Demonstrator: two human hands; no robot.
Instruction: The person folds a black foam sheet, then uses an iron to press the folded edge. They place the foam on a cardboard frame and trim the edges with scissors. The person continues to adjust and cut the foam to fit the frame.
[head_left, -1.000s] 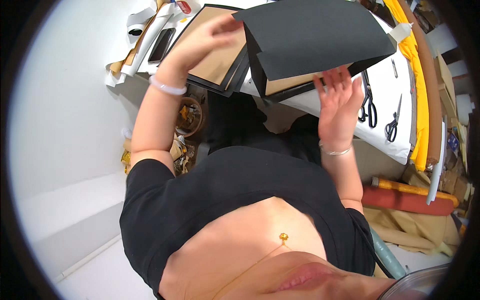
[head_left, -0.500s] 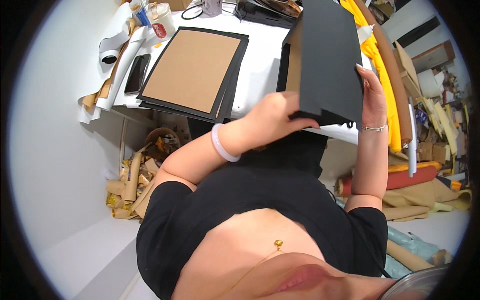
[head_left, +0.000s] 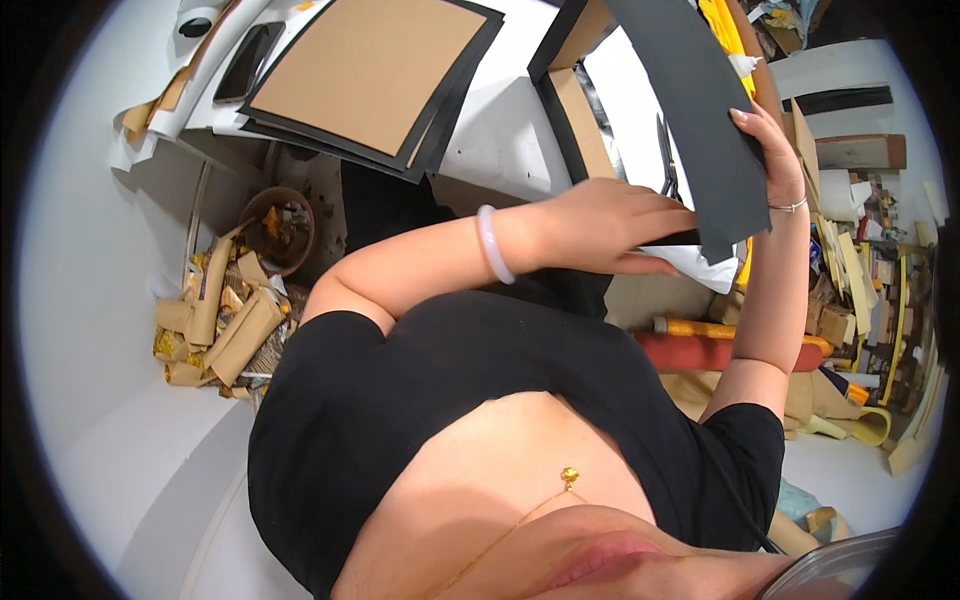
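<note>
A black cardboard frame (head_left: pixel 690 110) with bare brown inner walls is held up, tilted, above the white table. My left hand (head_left: pixel 610 225), wearing a pale bangle, grips its near side, fingers reaching over the edge and thumb underneath. My right hand (head_left: pixel 775 150) is closed on the right side, a thumb or fingertip resting on the black face. Most of its other fingers are hidden behind the panel. Through the opening I see the table and dark scissors-like handles (head_left: pixel 668 160). Left of the frame lies a stack of black sheets topped by a brown board (head_left: pixel 365 75).
A phone (head_left: pixel 248 62) and white paper rolls (head_left: pixel 205 75) lie at the table's left end. Below stands a bin (head_left: pixel 280 230) beside scrap cardboard (head_left: pixel 235 330). Material rolls (head_left: pixel 690 352) and crowded shelving (head_left: pixel 870 270) fill the right side.
The black frame has turned in my hands, so its opening and brown inner walls now show. My left hand has shifted right along the near side. The whole view has shifted, moving the table upward.
</note>
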